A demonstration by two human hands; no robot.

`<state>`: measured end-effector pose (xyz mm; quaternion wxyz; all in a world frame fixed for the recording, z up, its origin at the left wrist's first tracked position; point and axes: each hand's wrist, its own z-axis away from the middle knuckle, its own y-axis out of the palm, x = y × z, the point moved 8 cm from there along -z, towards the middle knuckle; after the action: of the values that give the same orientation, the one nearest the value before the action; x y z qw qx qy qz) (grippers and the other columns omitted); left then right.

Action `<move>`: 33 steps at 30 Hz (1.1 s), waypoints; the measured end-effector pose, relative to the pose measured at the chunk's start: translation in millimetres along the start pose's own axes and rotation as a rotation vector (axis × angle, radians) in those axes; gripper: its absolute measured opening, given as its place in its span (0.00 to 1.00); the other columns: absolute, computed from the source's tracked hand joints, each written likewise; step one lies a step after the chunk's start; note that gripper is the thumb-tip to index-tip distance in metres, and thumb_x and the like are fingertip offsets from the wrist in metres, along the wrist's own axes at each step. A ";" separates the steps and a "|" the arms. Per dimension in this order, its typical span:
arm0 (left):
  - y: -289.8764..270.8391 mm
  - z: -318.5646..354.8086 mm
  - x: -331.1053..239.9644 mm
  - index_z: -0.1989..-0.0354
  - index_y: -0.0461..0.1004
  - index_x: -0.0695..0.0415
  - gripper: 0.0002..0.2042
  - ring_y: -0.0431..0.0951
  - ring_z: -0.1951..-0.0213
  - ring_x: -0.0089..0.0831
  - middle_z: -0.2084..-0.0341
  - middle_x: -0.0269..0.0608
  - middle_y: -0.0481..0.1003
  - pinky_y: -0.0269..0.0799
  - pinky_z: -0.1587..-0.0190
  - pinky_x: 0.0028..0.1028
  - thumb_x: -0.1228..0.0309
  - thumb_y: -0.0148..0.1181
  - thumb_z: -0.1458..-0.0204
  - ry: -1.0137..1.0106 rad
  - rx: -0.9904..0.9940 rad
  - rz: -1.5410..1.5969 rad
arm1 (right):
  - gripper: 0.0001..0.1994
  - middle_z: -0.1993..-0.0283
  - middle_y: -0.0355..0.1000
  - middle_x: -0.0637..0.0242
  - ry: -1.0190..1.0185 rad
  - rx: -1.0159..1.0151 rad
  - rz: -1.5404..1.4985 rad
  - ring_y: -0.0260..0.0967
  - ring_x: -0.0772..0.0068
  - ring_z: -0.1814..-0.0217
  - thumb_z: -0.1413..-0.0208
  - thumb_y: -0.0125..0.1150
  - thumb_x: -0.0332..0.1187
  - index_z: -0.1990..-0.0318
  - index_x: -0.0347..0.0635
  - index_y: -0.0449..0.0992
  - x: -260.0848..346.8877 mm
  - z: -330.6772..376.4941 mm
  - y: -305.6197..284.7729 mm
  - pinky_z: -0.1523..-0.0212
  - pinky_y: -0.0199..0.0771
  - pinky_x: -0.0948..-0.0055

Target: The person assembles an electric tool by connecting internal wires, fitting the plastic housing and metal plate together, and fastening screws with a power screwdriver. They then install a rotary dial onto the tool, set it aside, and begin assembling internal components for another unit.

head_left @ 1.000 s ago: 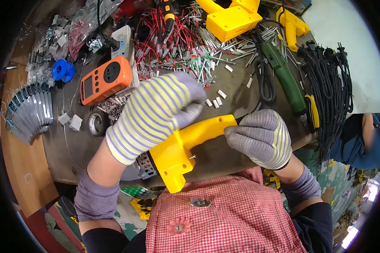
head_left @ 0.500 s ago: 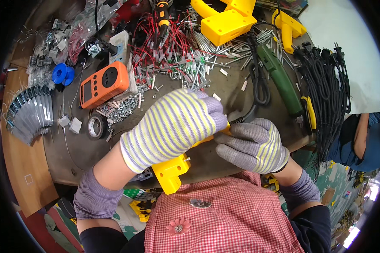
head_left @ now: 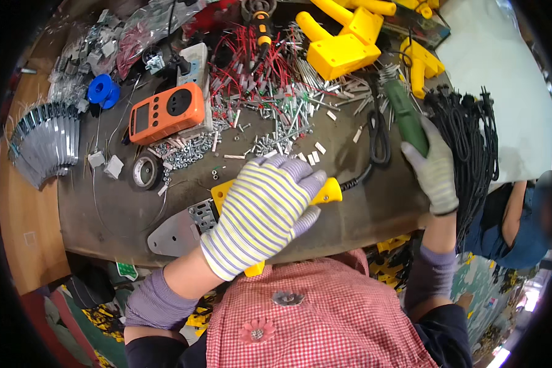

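My left hand (head_left: 260, 214), in a striped knit glove, is closed over a yellow plastic tool housing (head_left: 326, 192) near the front edge of the bench. A flat grey metal plate (head_left: 173, 233) sticks out to the left of the housing, and a black cord runs from its right end. Much of the housing is hidden under the glove. Over at the right, my gloved right hand (head_left: 434, 165) is wrapped around the lower part of a green electric screwdriver (head_left: 405, 113). Its tip is hidden by that hand.
An orange meter (head_left: 165, 115), a black tape roll (head_left: 146, 171) and a blue spool (head_left: 103, 91) lie left. Behind are loose screws, red-wired parts (head_left: 251, 67) and yellow housings (head_left: 343, 52). Black plug cords (head_left: 466, 135) hang over the right edge, near another person's arm (head_left: 514, 211).
My right hand has left the yellow housing, moved right and up, and taken hold of the green screwdriver. My left hand has turned the housing, so the metal plate now shows.
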<state>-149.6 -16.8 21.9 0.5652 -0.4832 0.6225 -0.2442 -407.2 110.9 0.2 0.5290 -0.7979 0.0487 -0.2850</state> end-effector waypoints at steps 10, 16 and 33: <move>14.8 3.1 -7.3 0.55 0.80 0.56 0.21 0.77 0.62 0.42 0.66 0.43 0.77 0.66 0.53 0.43 0.55 0.67 0.53 -0.099 -0.070 -0.209 | 0.46 0.75 0.70 0.64 -0.512 0.010 -1.791 0.70 0.65 0.77 0.46 0.66 0.59 0.33 0.33 0.54 146.4 8.9 -21.5 0.74 0.76 0.66; 19.3 -4.7 -10.8 0.54 0.80 0.56 0.21 0.77 0.64 0.42 0.70 0.44 0.75 0.66 0.56 0.42 0.56 0.67 0.52 -0.136 0.042 -0.171 | 0.43 0.68 0.75 0.58 -0.590 0.049 -1.589 0.76 0.60 0.69 0.43 0.61 0.62 0.33 0.36 0.56 154.4 19.4 -11.9 0.67 0.81 0.60; 28.2 -9.1 -3.0 0.57 0.80 0.54 0.20 0.79 0.62 0.41 0.67 0.43 0.77 0.68 0.53 0.43 0.57 0.70 0.58 -0.243 0.158 -0.228 | 0.27 0.70 0.73 0.57 -0.290 0.056 -1.602 0.74 0.60 0.67 0.53 0.77 0.51 0.62 0.42 0.66 159.4 36.7 5.4 0.67 0.80 0.61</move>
<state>-167.6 -4.7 1.5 0.6412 -0.5308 0.4695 -0.2946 -254.7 78.1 49.5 0.1851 -0.6060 -0.6129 -0.4721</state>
